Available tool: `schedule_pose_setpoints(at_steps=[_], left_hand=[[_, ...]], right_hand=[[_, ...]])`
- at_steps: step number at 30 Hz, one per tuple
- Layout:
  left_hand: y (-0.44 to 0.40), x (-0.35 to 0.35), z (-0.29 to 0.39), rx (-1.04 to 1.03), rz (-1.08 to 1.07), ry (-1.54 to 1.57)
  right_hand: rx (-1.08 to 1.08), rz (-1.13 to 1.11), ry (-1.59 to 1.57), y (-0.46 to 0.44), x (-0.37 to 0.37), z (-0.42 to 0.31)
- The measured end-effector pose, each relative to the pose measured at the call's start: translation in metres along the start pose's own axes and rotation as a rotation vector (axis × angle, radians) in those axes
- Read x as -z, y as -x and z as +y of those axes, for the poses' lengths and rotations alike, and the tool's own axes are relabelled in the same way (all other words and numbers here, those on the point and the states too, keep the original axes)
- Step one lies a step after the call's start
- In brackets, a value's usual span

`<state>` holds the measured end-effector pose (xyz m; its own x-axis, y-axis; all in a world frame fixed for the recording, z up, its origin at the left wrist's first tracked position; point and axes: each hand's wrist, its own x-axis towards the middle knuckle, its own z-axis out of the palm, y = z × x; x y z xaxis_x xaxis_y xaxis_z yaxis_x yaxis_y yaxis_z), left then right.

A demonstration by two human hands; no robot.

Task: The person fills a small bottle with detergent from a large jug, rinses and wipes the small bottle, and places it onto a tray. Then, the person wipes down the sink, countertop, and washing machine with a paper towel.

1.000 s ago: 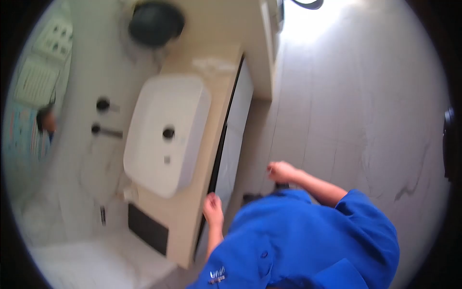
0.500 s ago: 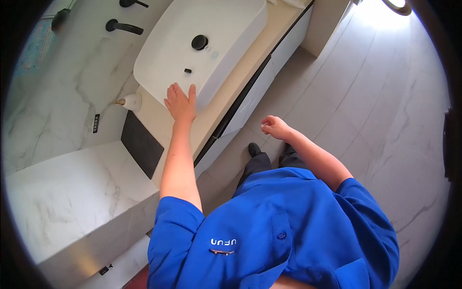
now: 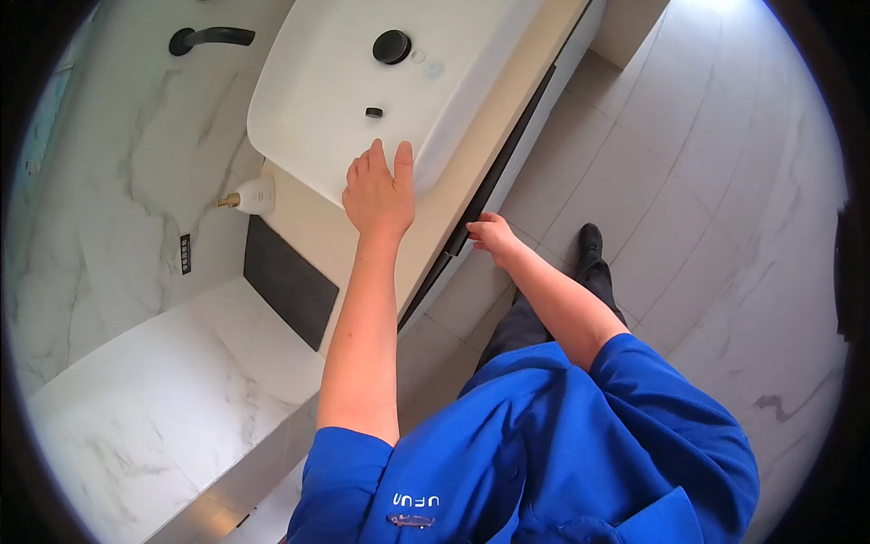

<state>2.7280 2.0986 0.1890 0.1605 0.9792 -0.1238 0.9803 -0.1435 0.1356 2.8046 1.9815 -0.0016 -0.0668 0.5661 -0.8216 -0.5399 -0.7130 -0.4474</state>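
Note:
My left hand (image 3: 379,190) is open over the near rim of the white sink (image 3: 317,91), with fingers spread and nothing held; whether it touches the rim is unclear. Beyond its fingertips a small black piece (image 3: 373,112) shows in the basin, and past that the round black drain cover (image 3: 391,46). My right hand (image 3: 490,235) is at the black strip (image 3: 507,145) along the cabinet front, with its fingers loosely bent, slightly apart and holding nothing visible.
A white pump bottle (image 3: 256,196) stands at the wall beside a dark grey mat (image 3: 290,281) on the beige counter (image 3: 294,218). A black spout (image 3: 217,36) juts from the marble wall. My shoe (image 3: 590,241) is on the tiled floor (image 3: 671,199).
My left hand has risen from the cabinet edge to the sink's near end. My right hand has moved left and up to the cabinet front, its fingers loosening. The view has shifted closer.

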Motion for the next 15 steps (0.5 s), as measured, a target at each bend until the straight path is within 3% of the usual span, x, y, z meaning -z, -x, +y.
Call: schedule_pose_setpoints(at_steps=[9, 13, 15], left_hand=[[-0.005, 0.0, 0.002, -0.008, -0.149, -0.137], [0.004, 0.011, 0.017, -0.003, -0.18, -0.174], [0.006, 0.011, 0.017, 0.001, -0.199, -0.18]], right_hand=[[0.048, 0.103, -0.183, -0.012, -0.005, 0.018], [0.02, 0.055, -0.146, -0.012, -0.004, 0.018], [0.114, 0.053, 0.048, -0.018, -0.001, 0.028]])
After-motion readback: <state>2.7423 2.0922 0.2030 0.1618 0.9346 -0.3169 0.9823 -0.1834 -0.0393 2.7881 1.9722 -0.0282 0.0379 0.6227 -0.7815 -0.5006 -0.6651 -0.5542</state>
